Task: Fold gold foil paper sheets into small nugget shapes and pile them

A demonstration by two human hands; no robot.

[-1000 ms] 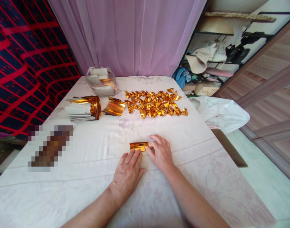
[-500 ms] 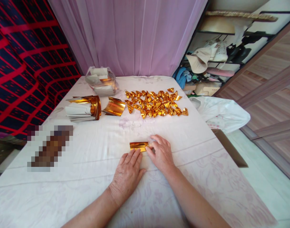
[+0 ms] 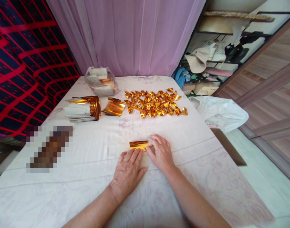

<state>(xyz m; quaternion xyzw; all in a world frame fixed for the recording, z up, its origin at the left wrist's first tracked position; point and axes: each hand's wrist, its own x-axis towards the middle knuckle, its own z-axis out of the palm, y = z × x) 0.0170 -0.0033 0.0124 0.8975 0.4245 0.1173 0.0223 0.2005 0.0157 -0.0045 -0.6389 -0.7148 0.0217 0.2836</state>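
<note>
A folded strip of gold foil paper (image 3: 138,145) lies flat on the table, its lower edge partly under my fingers. My left hand (image 3: 128,169) rests palm down with fingers stretched out, the fingertips pressing on the strip's lower edge. At the strip's right end, my right hand (image 3: 161,151) has its thumb and curled fingers closed around the end of the paper. Farther back lie several rows of folded gold foil pieces (image 3: 156,104). To their left are a curved gold foil sheet (image 3: 114,106) and a thick bent stack of foil paper (image 3: 81,109).
Behind the stack stands a clear plastic bag (image 3: 100,81) with more paper in it. A pale patterned cloth covers the table (image 3: 87,190). A blurred-out patch (image 3: 49,148) sits at the left. Shelves (image 3: 211,60) and a white bag (image 3: 225,114) are off to the right.
Little differs. My left fingers stay stretched over the strip and my right hand stays at its right end; the whole view has shifted very slightly.
</note>
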